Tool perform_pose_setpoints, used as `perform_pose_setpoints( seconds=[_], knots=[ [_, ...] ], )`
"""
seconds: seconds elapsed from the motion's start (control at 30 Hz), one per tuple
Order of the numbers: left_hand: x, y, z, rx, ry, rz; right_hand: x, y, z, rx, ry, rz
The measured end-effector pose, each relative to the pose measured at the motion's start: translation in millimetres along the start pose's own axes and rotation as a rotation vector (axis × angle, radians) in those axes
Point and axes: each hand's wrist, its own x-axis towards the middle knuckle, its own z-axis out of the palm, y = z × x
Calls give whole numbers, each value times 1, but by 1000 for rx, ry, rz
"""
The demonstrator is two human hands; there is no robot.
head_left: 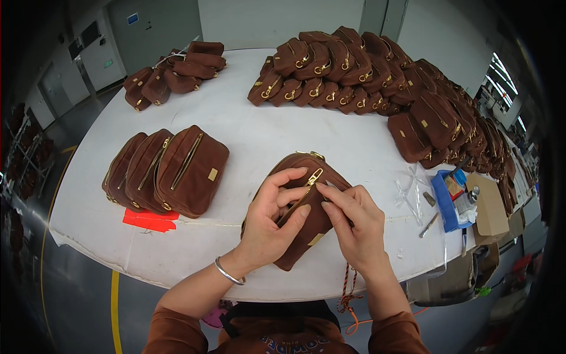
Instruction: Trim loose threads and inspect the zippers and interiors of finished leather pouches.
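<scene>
- Brown pouch [306, 227] sits at the near edge of the white desk [253, 130], tilted, gold zipper running diagonally up its face.
- Left hand [268, 221] is wrapped around the pouch's left side, fingers curled over the zipper line, thumb on the front. Closed on the pouch. Silver bangle [229, 273] on that wrist.
- Right hand [354, 221] is closed on the pouch's right side, thumb and forefinger pinched just beside the gold zipper pull [314, 176]; can't tell if they actually touch the pull.
- Row of three finished pouches [165, 171] stands on edge to the left, well apart from the hands; red tape strips [148, 220] on the desk just in front of them.
- Small pile of pouches [174, 74] at far left of the desk, large stacked pile [377, 71] across far side and right.
- Blue tray [443, 200] with small tools at right edge, cardboard box [492, 206] just beside it.
- Clear plastic bag [413, 189] lies between the held pouch and the tray.
</scene>
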Motion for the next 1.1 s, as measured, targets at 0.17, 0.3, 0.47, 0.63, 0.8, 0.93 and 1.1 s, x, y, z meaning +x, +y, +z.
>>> perform_pose_setpoints(
  seconds=[0.17,0.3,0.47,0.63,0.8,0.93,1.1],
  knots=[
    [-1,-1,1,34,13,6,0,-1,-1,129,-6,50],
    [-2,-1,2,24,17,14,-1,-3,2,151,28,92],
    [-2,-2,1,32,23,15,-8,0,11,324,69,243],
    [-2,-3,2,48,32,30,-11,4,12,348,61,250],
    [-1,-9,1,75,105,75,-12,-3,15,491,100,298],
    [-5,-6,0,170,114,68,-14,-9,20,485,158,299],
    [-6,-5,3,394,138,281,-11,-13,26,321,247,174]
  ],
)
